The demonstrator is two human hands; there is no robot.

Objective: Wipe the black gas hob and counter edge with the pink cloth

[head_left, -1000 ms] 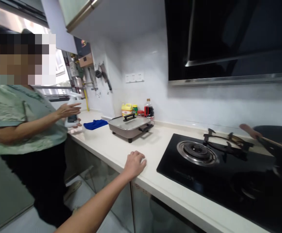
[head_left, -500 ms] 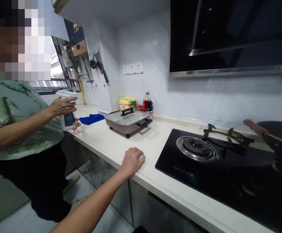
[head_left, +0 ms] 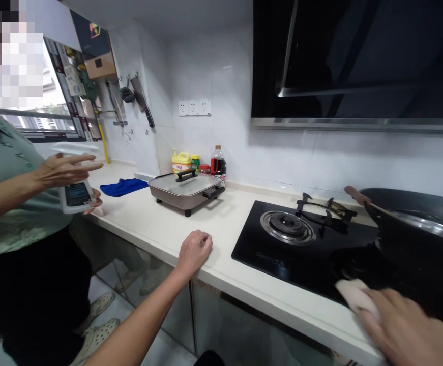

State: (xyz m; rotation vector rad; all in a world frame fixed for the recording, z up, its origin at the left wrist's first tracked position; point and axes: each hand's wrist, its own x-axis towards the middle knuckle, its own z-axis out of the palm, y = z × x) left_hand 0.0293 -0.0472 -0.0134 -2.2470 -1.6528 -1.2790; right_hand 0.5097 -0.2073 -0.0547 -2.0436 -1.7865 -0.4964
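My left hand (head_left: pixel 195 252) rests on the white countertop (head_left: pixel 148 218) near its front edge, fingers curled in; whatever lies inside it, if anything, is hidden. Blurred by motion, my right hand (head_left: pixel 408 325) is at the lower right with its fingers round a white wiping cloth (head_left: pixel 356 295). The cloth is at the front edge of the black gas stove (head_left: pixel 301 269). An open burner (head_left: pixel 288 227) lies between the two hands, farther back. Beyond my left hand stands a brown electric pan (head_left: pixel 185 195) with a glass lid.
A large black wok (head_left: pixel 415 244) with a wooden-handled utensil (head_left: pixel 356 195) covers the stove's right side. At left, another person's hands (head_left: pixel 68 173) hold a white spray bottle (head_left: pixel 77 195). A blue cloth (head_left: pixel 124 187) and several bottles are farther back. A range hood (head_left: pixel 358 122) hangs above.
My right hand has come into view at the lower right with the white cloth. My left hand stays on the counter. The view has turned right, showing more of the wok.
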